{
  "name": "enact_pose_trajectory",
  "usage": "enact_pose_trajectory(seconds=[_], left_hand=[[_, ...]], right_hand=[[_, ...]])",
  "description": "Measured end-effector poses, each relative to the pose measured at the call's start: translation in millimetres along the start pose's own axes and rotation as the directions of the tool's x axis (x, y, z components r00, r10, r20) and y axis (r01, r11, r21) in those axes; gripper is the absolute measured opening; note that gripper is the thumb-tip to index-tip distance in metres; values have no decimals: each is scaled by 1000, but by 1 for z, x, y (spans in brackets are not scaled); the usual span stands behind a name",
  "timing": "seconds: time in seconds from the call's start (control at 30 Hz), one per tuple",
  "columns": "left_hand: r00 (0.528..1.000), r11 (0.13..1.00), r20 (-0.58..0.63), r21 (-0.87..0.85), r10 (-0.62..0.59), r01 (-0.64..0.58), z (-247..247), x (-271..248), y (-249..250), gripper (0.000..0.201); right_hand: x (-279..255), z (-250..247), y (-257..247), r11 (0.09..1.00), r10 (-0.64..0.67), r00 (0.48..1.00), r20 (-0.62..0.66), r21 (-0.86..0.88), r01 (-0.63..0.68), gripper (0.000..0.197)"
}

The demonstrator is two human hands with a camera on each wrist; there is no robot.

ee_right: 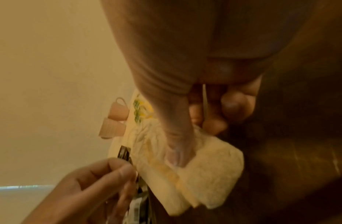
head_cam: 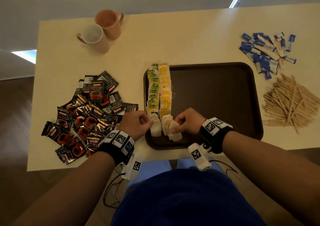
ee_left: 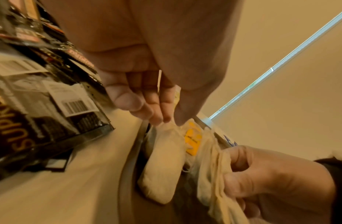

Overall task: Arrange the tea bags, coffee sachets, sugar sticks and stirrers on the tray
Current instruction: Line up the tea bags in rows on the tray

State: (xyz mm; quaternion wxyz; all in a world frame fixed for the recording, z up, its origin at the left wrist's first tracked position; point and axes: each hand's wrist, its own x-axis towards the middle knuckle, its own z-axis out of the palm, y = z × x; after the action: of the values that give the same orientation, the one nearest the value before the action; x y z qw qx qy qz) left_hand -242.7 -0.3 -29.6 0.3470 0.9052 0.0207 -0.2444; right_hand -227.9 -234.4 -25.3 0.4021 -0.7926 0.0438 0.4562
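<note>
Two rows of tea bags [head_cam: 159, 90], green-tagged and yellow-tagged, run along the left side of the dark brown tray [head_cam: 216, 95]. My left hand [head_cam: 138, 123] pinches the top of a pale tea bag [ee_left: 164, 163] at the near end of the left row. My right hand [head_cam: 187, 121] grips a small stack of pale tea bags [head_cam: 174, 130] at the near end of the right row; in the right wrist view its thumb presses on that stack [ee_right: 204, 174]. Coffee sachets [head_cam: 86, 118] are heaped left of the tray. Sugar sticks [head_cam: 266, 52] and wooden stirrers [head_cam: 290, 104] lie to its right.
Two pink mugs [head_cam: 102, 31] stand at the back left of the cream table [head_cam: 173, 40]. The sachet heap reaches close to my left wrist. The table's near edge runs just below the tray.
</note>
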Motion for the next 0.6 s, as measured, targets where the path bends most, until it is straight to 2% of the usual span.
enact_pose_trajectory(seconds=[0.17, 0.33, 0.4, 0.6], left_hand=[[992, 998, -109, -28, -58, 56, 4, -3, -5, 15], [996, 1000, -84, -6, -22, 22, 4, -4, -4, 19], [998, 1000, -69, -15, -4, 3, 3, -4, -4, 19], [999, 999, -34, -39, -16, 14, 5, -3, -3, 20]], right_hand=[[13, 19, 0, 996, 86, 990, -112, 8, -86, 14], [14, 24, -5, 994, 99, 989, -107, 59, -93, 22], [10, 22, -5, 996, 93, 988, -123, 23, -91, 21], [11, 19, 1, 991, 121, 986, -114, 73, -114, 17]])
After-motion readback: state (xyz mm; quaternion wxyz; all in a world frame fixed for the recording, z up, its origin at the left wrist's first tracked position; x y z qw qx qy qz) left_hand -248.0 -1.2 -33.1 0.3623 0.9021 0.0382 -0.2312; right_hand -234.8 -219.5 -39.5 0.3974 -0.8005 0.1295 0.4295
